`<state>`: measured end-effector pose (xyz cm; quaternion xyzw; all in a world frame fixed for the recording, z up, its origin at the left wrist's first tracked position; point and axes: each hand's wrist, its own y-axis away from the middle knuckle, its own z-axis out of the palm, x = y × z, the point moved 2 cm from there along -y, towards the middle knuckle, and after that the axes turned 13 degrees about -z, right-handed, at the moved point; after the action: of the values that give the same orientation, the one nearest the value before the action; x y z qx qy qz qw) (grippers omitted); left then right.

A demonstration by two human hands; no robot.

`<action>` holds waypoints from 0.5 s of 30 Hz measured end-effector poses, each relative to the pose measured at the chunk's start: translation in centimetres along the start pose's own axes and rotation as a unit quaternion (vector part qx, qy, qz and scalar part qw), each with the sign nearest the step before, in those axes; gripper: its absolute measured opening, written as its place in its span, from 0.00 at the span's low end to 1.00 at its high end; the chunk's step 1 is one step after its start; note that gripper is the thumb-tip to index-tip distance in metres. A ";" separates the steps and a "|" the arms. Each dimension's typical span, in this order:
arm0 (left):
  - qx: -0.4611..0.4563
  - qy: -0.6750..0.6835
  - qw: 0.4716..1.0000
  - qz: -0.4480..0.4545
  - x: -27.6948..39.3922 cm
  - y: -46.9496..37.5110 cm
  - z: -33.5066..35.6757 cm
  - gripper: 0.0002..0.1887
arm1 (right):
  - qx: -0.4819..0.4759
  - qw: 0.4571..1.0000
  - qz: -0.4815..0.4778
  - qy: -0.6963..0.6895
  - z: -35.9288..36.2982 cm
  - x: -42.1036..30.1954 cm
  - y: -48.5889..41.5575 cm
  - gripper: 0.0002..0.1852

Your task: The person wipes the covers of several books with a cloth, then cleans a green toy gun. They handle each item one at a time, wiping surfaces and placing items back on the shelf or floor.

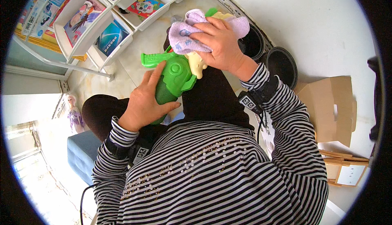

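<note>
A green plastic toy [175, 73], which looks like a toy water gun with a dark green rounded body and a cream-coloured part, lies over my lap. My left hand [144, 101] grips its body, thumb on the near side and fingers along the far side. My right hand [219, 42] is closed on a lilac terry cloth [186, 38] with a blue pattern, pressed near the cream part at the toy's upper end. The cloth and hand hide some of that end. More green and pale yellow shows beyond the cloth.
A white rack with bins [82, 19] of picture books stands at the upper left. Black round containers [281, 67] are by the wall on the right, near a cardboard box [327, 108] and wooden frames [346, 166]. A blue stool [81, 154] and a doll [74, 114] are at left.
</note>
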<state>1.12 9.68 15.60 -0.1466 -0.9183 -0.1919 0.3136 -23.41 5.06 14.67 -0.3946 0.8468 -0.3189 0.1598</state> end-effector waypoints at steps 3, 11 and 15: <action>-0.092 0.115 0.988 -0.043 -0.8 -1.1 0.2 0.56 | 0.008 1.000 0.008 -0.005 0.4 0.0 -0.4 0.20; -0.012 -0.007 0.999 -0.038 0.8 -0.1 1.6 0.50 | -0.011 0.998 0.006 -0.055 1.5 -5.5 -1.2 0.20; -0.014 -0.023 0.998 -0.061 0.9 -0.2 1.5 0.52 | -0.023 0.998 -0.033 -0.050 1.8 -3.4 -1.1 0.17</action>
<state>-0.40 10.34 15.06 -0.0988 -0.9299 -0.2202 0.2775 -19.70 6.41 14.11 -0.4410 0.8314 -0.2846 0.1821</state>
